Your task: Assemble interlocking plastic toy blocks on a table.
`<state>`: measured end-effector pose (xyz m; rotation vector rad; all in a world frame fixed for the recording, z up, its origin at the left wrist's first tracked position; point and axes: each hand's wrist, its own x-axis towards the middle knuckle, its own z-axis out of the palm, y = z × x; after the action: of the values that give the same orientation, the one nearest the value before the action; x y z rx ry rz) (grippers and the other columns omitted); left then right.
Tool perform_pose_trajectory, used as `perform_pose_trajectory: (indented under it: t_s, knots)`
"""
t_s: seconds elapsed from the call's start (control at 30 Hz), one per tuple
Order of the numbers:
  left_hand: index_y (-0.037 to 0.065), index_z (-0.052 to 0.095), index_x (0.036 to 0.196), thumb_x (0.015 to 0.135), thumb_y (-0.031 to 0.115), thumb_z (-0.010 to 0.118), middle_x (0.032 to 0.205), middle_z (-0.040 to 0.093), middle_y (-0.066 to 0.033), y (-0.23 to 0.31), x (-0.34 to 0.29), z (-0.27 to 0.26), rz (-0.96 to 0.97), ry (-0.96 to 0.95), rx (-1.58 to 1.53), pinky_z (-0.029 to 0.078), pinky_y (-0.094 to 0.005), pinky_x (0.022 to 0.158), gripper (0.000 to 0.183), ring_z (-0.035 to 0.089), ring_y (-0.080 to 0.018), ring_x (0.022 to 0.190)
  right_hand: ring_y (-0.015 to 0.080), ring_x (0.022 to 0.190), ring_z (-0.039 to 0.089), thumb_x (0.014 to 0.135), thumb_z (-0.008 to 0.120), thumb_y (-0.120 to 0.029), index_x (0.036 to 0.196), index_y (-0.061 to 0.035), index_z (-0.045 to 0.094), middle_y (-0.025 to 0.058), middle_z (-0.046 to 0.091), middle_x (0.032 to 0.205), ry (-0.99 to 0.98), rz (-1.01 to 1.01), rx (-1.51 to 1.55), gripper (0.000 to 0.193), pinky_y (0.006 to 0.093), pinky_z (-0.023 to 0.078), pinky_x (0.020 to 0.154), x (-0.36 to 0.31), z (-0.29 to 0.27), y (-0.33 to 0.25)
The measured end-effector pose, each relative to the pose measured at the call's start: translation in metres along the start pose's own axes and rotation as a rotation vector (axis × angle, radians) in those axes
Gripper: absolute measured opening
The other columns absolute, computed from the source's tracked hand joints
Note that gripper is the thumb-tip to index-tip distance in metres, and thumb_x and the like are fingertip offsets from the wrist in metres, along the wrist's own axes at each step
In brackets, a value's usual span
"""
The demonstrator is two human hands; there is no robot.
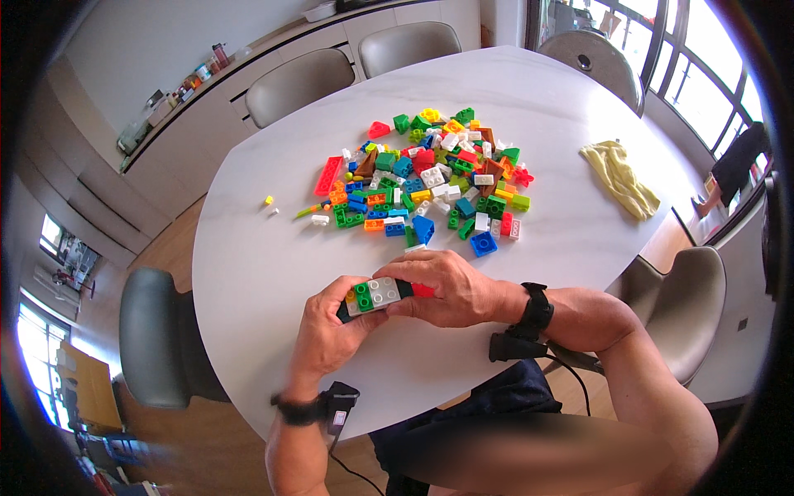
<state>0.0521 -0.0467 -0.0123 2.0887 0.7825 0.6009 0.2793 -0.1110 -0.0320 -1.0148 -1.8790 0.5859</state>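
Close to the table's near side, both hands grip one toy brick assembly [372, 296]. Its studded top shows yellow, green and whitish-grey bricks over a dark base, and a bit of red shows under the right palm. My left hand [324, 331] is closed round its left end. From above and behind, the fingers of my right hand [451, 285] wrap its right end, hiding much of it. Just beyond the hands lies a loose pile of coloured toy bricks [432, 176]. A blue brick [484, 243] and a long red brick [328, 176] lie at the pile's edges.
The bricks spread over a white oval table [256, 240]. A small yellow brick [269, 200] lies apart on the left, a yellow cloth [620, 178] on the right. Several chairs [153, 335] surround the table. Cables hang from both wristbands. Another person's leg [709, 202] shows at far right.
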Motion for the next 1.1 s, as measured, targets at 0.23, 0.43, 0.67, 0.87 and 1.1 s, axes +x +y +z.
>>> perform_pose_trajectory:
  t_s: [0.23, 0.43, 0.67, 0.87, 1.1]
  knots:
    - [0.002, 0.067, 0.115, 0.086, 0.016, 0.086, 0.1, 0.076, -0.0132, 0.007, 0.001, 0.004, 0.01, 0.043, -0.018, 0.057, -0.0342, 0.085, 0.037, 0.073, -0.019, 0.092, 0.0375, 0.102, 0.071, 0.086, 0.085, -0.018, 0.125, 0.0, 0.068, 0.0203, 0.071, 0.117, 0.059, -0.081, -0.129, 0.046, 0.0451, 0.057, 0.088, -0.001, 0.002, 0.004]
    - [0.002, 0.067, 0.113, 0.083, 0.016, 0.088, 0.096, 0.075, -0.0145, 0.001, 0.001, 0.01, 0.005, 0.061, -0.046, 0.057, -0.0345, 0.081, 0.039, 0.073, -0.0218, 0.086, 0.0382, 0.106, 0.07, 0.084, 0.085, -0.013, 0.125, 0.0002, 0.066, 0.0216, 0.07, 0.116, -0.006, 0.065, 0.035, 0.047, 0.0447, 0.058, 0.088, -0.001, -0.001, 0.003]
    - [-0.002, 0.067, 0.095, 0.074, 0.023, 0.094, 0.079, 0.068, -0.0173, -0.012, 0.002, 0.035, 0.092, 0.153, 0.077, 0.052, -0.0383, 0.067, 0.042, 0.065, -0.0263, 0.07, 0.0379, 0.102, 0.064, 0.079, 0.087, -0.031, 0.116, -0.0014, 0.064, 0.0182, 0.062, 0.106, -0.038, 0.016, -0.12, 0.052, 0.0457, 0.055, 0.085, -0.01, 0.003, 0.006]
    - [-0.003, 0.064, 0.114, 0.089, 0.018, 0.079, 0.096, 0.067, -0.0198, -0.017, -0.002, 0.026, 0.151, 0.1, 0.131, 0.051, -0.0404, 0.078, 0.036, 0.059, -0.0331, 0.082, 0.0401, 0.091, 0.062, 0.07, 0.079, -0.019, 0.095, 0.0026, 0.065, 0.0189, 0.059, 0.098, 0.133, -0.149, -0.226, 0.036, 0.0487, 0.052, 0.078, 0.006, 0.023, 0.021]
    - [-0.008, 0.063, 0.115, 0.09, 0.009, 0.072, 0.099, 0.066, -0.0202, 0.008, 0.004, 0.04, 0.109, 0.096, 0.166, 0.05, -0.0411, 0.081, 0.031, 0.059, -0.0323, 0.086, 0.0334, 0.076, 0.065, 0.085, 0.078, -0.035, 0.078, -0.0088, 0.069, 0.0127, 0.063, 0.078, 0.255, -0.263, -0.288, 0.028, 0.0441, 0.055, 0.069, 0.002, 0.012, 0.019]
